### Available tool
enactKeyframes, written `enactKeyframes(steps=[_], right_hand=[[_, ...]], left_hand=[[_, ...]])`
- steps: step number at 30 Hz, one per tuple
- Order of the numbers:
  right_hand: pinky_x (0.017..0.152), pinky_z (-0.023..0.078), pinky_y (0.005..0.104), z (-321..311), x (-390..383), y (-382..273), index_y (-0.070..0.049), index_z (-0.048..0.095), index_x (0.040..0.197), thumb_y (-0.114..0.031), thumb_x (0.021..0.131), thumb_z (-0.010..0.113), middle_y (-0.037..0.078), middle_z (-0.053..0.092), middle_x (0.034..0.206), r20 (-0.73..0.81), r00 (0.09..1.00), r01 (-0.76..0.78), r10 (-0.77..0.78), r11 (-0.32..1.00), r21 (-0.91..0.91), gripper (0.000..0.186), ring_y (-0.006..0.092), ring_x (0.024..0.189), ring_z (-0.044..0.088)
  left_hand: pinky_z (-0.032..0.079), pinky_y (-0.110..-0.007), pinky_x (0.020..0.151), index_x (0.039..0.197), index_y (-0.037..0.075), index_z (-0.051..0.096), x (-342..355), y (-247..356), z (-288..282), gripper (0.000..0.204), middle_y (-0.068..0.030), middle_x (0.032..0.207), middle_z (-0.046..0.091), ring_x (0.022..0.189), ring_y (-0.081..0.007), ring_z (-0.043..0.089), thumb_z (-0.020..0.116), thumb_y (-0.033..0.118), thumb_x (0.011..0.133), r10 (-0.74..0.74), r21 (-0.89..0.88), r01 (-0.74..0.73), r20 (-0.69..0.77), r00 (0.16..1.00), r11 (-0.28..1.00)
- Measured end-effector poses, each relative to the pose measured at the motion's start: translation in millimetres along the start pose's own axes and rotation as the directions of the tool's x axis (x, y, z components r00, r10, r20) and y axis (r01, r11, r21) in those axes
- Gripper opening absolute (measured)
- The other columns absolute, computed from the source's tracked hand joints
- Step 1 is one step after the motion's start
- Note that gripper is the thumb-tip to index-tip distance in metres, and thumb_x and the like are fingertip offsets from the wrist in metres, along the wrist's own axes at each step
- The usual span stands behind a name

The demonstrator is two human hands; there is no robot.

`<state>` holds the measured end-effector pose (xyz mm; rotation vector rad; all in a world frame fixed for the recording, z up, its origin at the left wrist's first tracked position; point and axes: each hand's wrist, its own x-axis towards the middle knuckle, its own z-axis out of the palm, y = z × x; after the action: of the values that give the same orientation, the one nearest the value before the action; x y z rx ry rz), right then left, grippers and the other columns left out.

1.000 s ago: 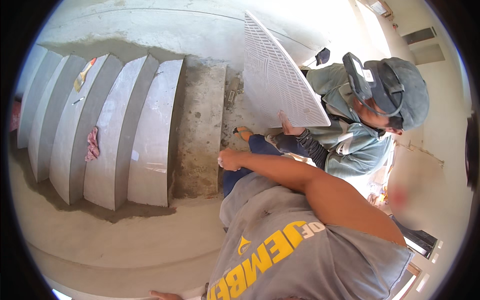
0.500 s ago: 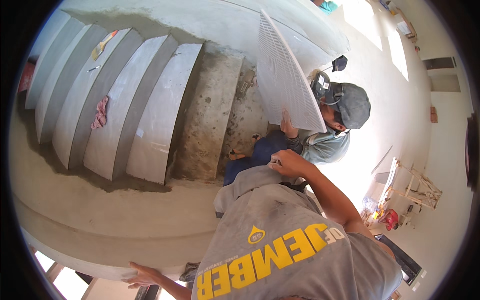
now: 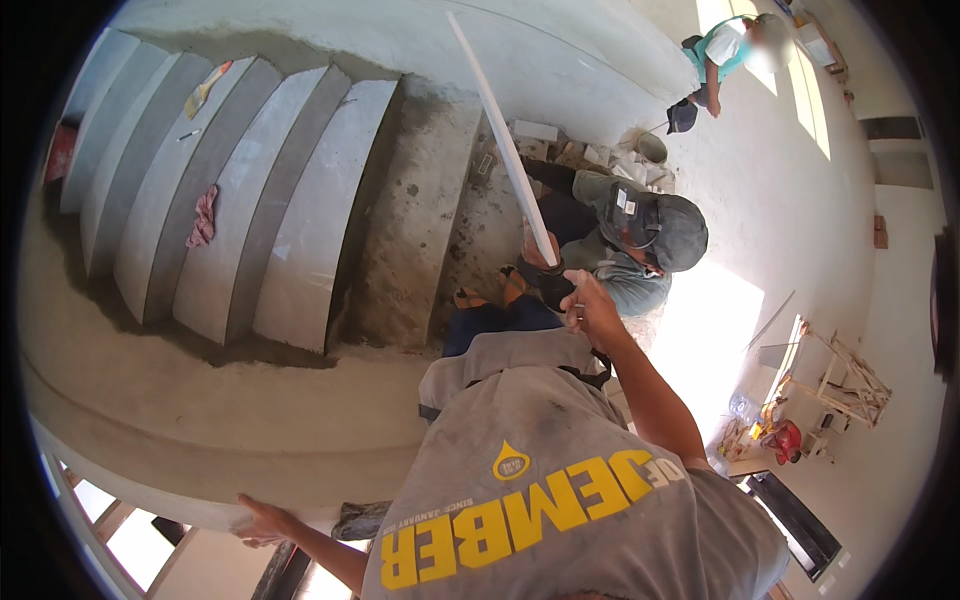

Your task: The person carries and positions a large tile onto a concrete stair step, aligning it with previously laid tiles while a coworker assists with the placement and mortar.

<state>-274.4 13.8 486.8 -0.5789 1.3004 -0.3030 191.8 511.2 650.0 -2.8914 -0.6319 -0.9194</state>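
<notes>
My left hand [image 3: 268,522] rests on the edge of the low plastered wall [image 3: 215,480] at lower left, fingers stretched and apart. In front of my body my right hand [image 3: 594,304] is raised, its index finger pointing out and the others loosely bent. A small pale band or object shows at those fingers, too small to name. Just beyond it stands a large thin tile [image 3: 505,145], seen almost edge-on. A co-worker in a dark cap [image 3: 676,230] crouches on the steps and grips the tile's near end. My right hand looks close to that end; contact cannot be made out.
Curved concrete steps [image 3: 330,205] run to the left, with a pink rag [image 3: 203,217], a brush [image 3: 206,90] and a pen [image 3: 189,134] on them. Rubble and a bucket [image 3: 651,147] lie behind the co-worker. Another person [image 3: 735,50] stands far right, beyond sunlit floor.
The tile has turned from showing its gridded back to edge-on. My right hand has left my shirt hem and extended its index finger. A second person has come into view at upper right.
</notes>
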Motion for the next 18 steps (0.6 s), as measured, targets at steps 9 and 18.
enactKeyframes(steps=[9,18], right_hand=[[0.060,0.050,0.0333,3,12,-10,-0.003,0.060,0.126,-0.041,0.099,0.060,0.013,0.067,0.082,0.287,0.917,0.396,-0.276,0.701,-0.593,0.046,0.0168,0.061,0.062],[0.074,0.052,0.0463,-52,14,-3,0.003,0.069,0.100,-0.038,0.093,0.067,0.023,0.070,0.088,0.486,0.867,0.498,-0.108,0.210,-0.842,0.041,0.0383,0.082,0.069]], left_hand=[[0.041,-0.061,0.101,0.157,0.009,0.032,-5,12,-12,0.110,-0.0303,0.135,0.051,0.129,-0.0446,0.048,0.059,0.082,0.078,-0.119,-0.039,0.122,0.084,0.989,0.992],[0.040,-0.056,0.104,0.158,0.022,0.034,-2,1,-7,0.107,-0.0297,0.140,0.049,0.132,-0.0417,0.046,0.065,0.080,0.073,-0.163,-0.048,0.168,0.081,0.983,0.985]])
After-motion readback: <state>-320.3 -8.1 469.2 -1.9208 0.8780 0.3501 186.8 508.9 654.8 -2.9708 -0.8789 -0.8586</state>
